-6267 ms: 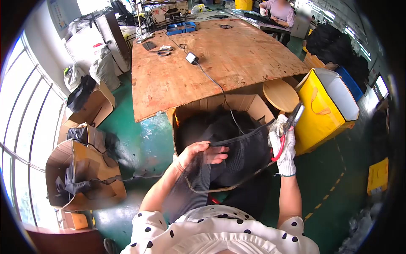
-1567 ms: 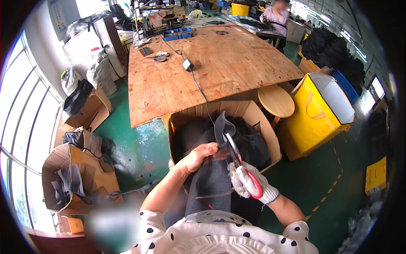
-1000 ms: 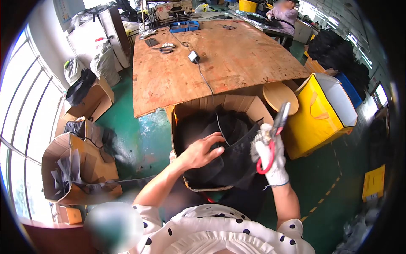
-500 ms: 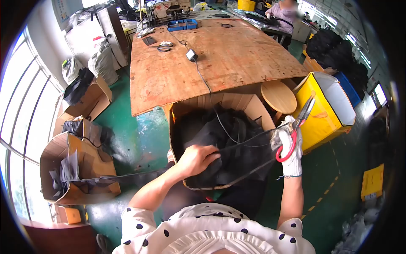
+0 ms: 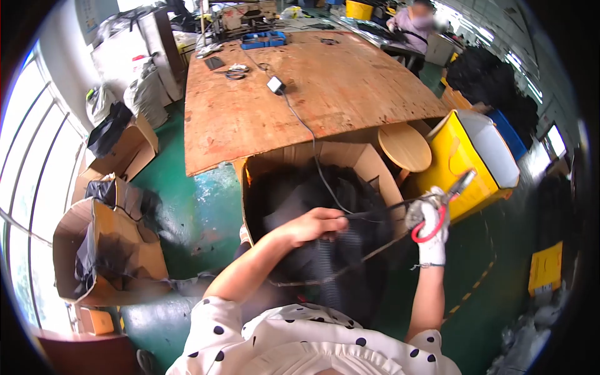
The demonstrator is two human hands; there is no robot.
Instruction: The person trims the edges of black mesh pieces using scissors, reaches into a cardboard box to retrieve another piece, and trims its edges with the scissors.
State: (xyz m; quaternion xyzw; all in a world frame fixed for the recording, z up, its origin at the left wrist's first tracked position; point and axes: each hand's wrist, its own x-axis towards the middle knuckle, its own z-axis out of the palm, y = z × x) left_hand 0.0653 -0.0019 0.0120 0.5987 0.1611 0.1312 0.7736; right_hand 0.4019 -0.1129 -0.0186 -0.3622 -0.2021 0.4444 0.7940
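My left hand (image 5: 315, 226) is bare and closed on a black fabric strip (image 5: 369, 212) above a cardboard box (image 5: 380, 164). The strip stretches across to my right hand (image 5: 431, 234), which wears a white glove. Scissors with red handles (image 5: 444, 215) sit in that glove, their blades pointing up and right. Whether the gloved fingers also pinch the strip's end I cannot tell. Ribbed black material (image 5: 325, 269) hangs below my left hand, partly blurred. Inside the box lies a heap of black material (image 5: 294, 194).
A wooden table (image 5: 250, 119) stands ahead, carrying an adapter (image 5: 275, 85) with its cable and a blue tray (image 5: 264, 40). Right of the box are a round stool (image 5: 405, 147) and a yellow bin (image 5: 459, 156). An open carton (image 5: 134, 250) lies left. Another person (image 5: 412, 28) is far back.
My left hand has moved right, nearer the gloved hand, drawing the strip along. The dark band at the left carton has shifted and blurred. The scissors have tipped further right.
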